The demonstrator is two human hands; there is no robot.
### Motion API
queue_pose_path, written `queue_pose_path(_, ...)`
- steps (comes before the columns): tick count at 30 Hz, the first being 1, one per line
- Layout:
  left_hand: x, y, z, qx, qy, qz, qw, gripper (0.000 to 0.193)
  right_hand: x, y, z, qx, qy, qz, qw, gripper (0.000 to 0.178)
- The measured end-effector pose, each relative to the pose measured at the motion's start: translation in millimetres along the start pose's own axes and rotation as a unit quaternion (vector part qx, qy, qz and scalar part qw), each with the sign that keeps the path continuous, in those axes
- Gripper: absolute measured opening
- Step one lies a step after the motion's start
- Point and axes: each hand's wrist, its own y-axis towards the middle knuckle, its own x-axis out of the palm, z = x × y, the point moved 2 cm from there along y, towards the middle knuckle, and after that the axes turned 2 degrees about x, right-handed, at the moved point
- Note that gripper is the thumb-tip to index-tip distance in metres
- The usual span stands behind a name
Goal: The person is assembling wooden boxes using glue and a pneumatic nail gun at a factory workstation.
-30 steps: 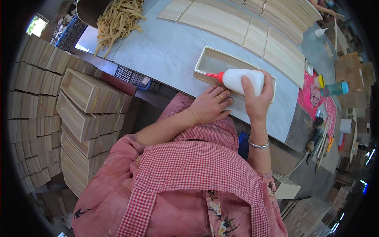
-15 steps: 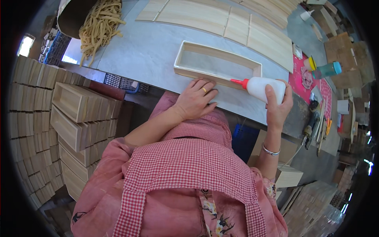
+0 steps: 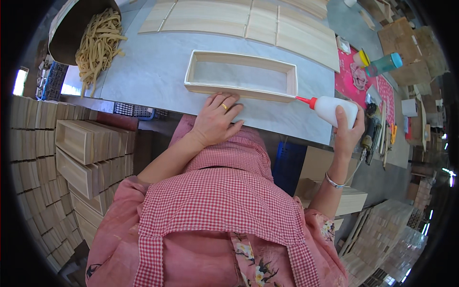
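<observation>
A shallow rectangular wooden frame [image 3: 239,91] lies on the grey tabletop in front of me, a white line of glue running along its top edges. In my right hand [image 3: 348,129] is a white squeeze bottle [image 3: 334,111] with a red nozzle, tilted so that the tip is at the frame's near right corner. Fingers apart, my left hand [image 3: 215,119] rests at the table's front edge, its fingertips against or just beside the frame's near side; exact contact is hard to tell.
Thin wooden panels [image 3: 210,19] lie across the far side of the table [image 3: 148,71]. Tan strips like rubber bands [image 3: 100,45] spill from a container at far left. Stacked wooden frames [image 3: 76,143] stand left. A teal-lidded bottle [image 3: 385,64] and tools sit on the right.
The nozzle has travelled right along the frame's near edge to its right corner. My left hand stays beside the near side. The whole view has shifted a little.
</observation>
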Motion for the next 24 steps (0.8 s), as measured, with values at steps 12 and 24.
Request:
queue_pose_path(12,-7,15,4,-0.027,-0.019,-0.016,0.999,0.048,10,52,63,0.0,0.128,0.157,0.979,0.042)
queue_pose_path(24,3,16,4,-0.044,-0.007,-0.04,0.998,0.037,7,222,161,-0.017,-0.177,0.219,0.959,0.053)
